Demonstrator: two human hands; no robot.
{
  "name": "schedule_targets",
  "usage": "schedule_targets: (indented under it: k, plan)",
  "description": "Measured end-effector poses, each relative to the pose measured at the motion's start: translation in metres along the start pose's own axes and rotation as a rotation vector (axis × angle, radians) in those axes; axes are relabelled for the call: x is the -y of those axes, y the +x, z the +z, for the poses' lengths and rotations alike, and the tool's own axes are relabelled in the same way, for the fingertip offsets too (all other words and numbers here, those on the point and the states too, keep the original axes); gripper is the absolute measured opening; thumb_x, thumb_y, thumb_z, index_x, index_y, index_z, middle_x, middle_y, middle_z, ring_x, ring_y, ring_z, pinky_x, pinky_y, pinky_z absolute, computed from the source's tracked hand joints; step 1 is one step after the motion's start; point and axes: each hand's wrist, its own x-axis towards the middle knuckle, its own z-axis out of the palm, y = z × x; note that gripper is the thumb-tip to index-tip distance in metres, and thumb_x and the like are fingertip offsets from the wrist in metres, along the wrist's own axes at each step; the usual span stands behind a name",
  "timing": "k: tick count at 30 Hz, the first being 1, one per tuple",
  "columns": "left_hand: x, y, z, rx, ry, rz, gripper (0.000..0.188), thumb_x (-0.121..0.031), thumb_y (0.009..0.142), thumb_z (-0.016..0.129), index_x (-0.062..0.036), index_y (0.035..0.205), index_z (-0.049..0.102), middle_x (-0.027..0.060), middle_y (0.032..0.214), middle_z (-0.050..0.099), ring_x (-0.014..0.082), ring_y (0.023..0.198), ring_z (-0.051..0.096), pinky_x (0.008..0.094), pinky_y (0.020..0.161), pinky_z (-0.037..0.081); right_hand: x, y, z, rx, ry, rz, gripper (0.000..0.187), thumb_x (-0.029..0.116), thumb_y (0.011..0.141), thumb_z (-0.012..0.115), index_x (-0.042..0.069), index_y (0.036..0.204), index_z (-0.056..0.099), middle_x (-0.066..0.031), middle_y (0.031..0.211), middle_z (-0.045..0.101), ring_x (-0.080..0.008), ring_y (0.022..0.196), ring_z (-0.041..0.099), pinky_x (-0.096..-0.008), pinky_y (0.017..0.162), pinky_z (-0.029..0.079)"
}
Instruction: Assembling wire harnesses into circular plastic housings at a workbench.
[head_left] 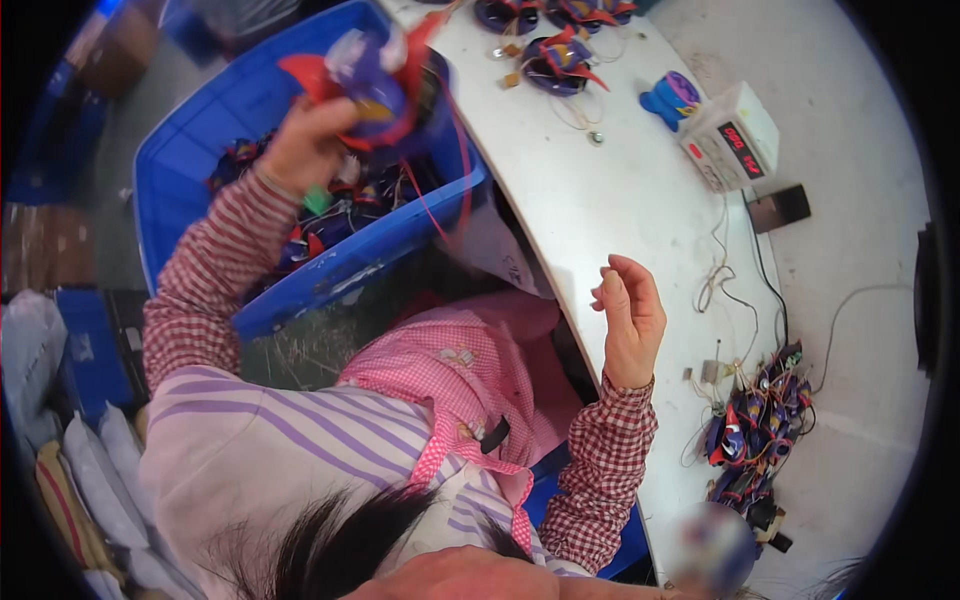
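Observation:
My left hand (312, 145) grips a purple and red toy (372, 85), blurred by motion, and holds it over the blue bin (350, 265). Red wires or strips trail down from this toy past the bin's right wall. Inside the bin lie many dark purple and red toy parts (370, 205) with thin wires. My right hand (632, 320) is raised at the near edge of the white table (620, 200), thumb drawn against curled fingers. Whatever is between those fingertips, if anything, is hidden.
At the table's far end sit several toy assemblies (562, 62) with wires. A white box with a red display (735, 140) stands near the wall, beside a blue and purple object (672, 98). Wired toy parts (765, 415) are heaped at the right. Bags (100, 470) lie at left.

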Motion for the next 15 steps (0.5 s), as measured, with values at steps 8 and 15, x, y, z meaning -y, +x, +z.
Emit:
schedule_targets:
  k: [8,15]
  plan:
    - [0.019,-0.013,-0.167,-0.373,0.437,-0.242,0.045,-0.007,0.079,0.067,0.0024,0.118,0.048,0.0132,0.107,0.061,0.0203,0.094,0.062,0.0282,0.084,0.050,-0.042,-0.004,0.011,0.105,-0.102,0.161,0.022,0.010,0.090,0.057,-0.003,0.108,0.057,-0.0070,0.093,0.059,-0.0105,0.073,0.053,-0.0204,0.067,0.044]
    - [0.097,-0.059,-0.191,-0.122,0.292,-0.819,0.042,-0.007,0.070,0.072,-0.0015,0.108,0.055,0.0075,0.093,0.064,0.0156,0.077,0.062,0.0250,0.072,0.050,-0.045,-0.028,-0.011,0.023,-0.214,0.244,0.019,0.006,0.088,0.058,-0.002,0.105,0.058,-0.0063,0.086,0.060,-0.0105,0.072,0.053,-0.0193,0.066,0.044]
